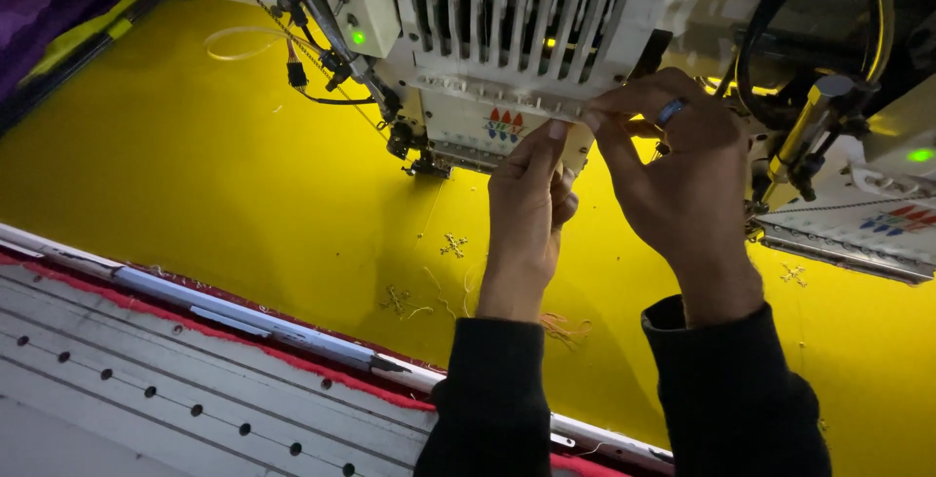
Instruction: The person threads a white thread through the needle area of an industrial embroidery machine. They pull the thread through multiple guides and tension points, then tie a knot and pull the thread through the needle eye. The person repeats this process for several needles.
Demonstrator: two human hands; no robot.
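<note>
yellow fabric (244, 175), small embroidered crosses (453, 244), perforated metal rail (146, 379), purple cloth (39, 9)

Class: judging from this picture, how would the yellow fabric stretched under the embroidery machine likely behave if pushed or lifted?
The yellow fabric lies flat and taut, held along the frame rail, so it would probably spring back when pushed. Freed, it likely turns floppy and light. Its sheen suggests a slippery surface.
</note>
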